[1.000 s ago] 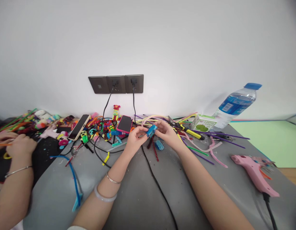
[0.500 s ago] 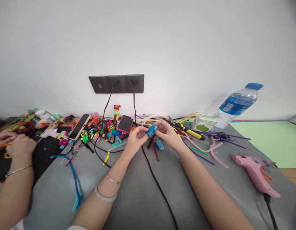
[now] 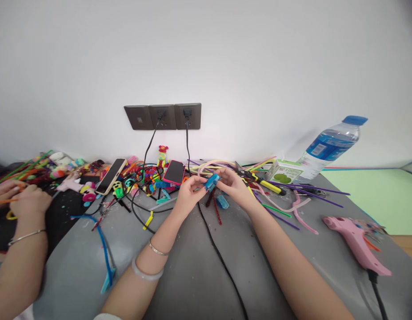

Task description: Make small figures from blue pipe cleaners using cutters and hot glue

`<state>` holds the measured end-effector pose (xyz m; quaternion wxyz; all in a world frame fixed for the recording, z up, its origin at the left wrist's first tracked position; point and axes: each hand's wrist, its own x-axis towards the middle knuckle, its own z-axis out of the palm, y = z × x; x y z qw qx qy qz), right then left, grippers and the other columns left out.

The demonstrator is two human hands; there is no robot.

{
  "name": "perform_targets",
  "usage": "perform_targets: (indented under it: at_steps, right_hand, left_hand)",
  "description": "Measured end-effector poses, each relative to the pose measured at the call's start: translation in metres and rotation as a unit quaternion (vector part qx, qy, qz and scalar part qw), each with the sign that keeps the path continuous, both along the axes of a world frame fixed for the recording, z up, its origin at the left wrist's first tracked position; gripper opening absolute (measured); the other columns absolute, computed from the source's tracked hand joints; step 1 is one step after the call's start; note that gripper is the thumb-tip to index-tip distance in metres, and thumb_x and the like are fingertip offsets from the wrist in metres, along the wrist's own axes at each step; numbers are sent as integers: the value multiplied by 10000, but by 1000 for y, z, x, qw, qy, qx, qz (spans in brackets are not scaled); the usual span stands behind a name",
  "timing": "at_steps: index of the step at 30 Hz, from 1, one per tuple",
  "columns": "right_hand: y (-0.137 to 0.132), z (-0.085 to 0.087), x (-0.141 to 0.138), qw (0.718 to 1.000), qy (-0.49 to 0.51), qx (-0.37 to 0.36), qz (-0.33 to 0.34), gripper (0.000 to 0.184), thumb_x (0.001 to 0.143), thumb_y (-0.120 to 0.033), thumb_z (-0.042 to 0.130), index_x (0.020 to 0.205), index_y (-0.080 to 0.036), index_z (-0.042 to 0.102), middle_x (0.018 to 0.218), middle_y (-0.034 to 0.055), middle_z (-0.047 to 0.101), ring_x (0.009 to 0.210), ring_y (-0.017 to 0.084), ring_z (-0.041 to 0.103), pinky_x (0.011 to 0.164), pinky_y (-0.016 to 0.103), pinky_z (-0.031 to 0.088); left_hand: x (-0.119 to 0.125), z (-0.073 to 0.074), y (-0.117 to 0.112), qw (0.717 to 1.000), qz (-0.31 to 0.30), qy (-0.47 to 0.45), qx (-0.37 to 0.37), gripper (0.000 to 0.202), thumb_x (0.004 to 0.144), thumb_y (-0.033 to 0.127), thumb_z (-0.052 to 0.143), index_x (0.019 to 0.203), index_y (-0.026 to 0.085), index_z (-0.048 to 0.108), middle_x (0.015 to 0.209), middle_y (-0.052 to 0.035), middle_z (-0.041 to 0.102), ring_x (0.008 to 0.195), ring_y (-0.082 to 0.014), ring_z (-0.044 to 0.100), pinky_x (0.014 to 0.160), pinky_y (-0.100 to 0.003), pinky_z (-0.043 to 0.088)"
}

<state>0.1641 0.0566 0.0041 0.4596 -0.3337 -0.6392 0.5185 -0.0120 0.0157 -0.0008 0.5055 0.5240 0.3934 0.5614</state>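
My left hand (image 3: 188,194) and my right hand (image 3: 233,183) meet over the grey table (image 3: 192,275), both pinching a small blue fuzzy craft piece (image 3: 211,181) held just above the surface. A second blue piece (image 3: 222,202) lies on the table right below my right hand, beside dark red pipe cleaners (image 3: 215,209). Two bracelets sit on my left wrist.
Another person's hands (image 3: 24,199) work at the far left. A heap of colourful craft bits, two phones (image 3: 110,176) and cables lies by the wall sockets (image 3: 163,116). Yellow-handled pliers (image 3: 259,179), a green box (image 3: 284,171), a water bottle (image 3: 329,145) and a pink glue gun (image 3: 357,242) stand right.
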Motion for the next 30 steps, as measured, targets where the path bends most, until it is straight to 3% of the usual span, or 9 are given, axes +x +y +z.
perform_targets:
  at_steps: [30]
  right_hand:
    - [-1, 3, 0, 1000, 0, -11, 2, 294, 786, -367, 708, 997, -220, 566, 944, 40, 666, 791, 165, 607, 678, 281, 477]
  left_hand:
    - [-1, 0, 2, 1000, 19, 1, -5, 206, 721, 205, 732, 907, 163, 655, 948, -58, 683, 872, -174, 670, 819, -317, 566]
